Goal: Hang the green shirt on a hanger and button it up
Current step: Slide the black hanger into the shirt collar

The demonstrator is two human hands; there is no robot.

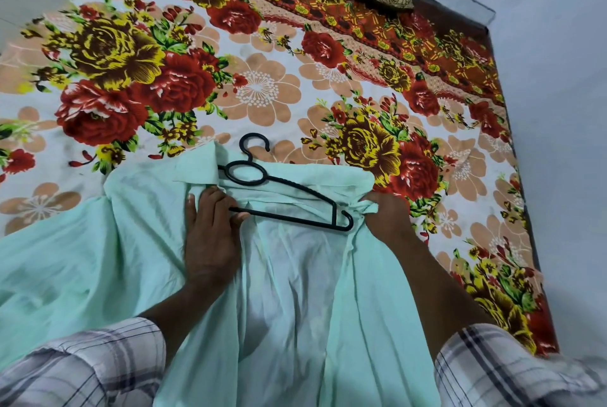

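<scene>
On the floral bedsheet (262, 88) lies the green shirt (289, 275), unbuttoned. The left hand (210, 232) presses flat, fingers straight, against the black hanger (295, 196); the right hand (386, 214) grips bunched shirt fabric.

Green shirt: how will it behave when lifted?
Probably floppy: the green shirt drapes in soft folds and bunches where the right hand grips it. Likely light; the cloth looks thin. Might slip on the smooth black hanger.
</scene>
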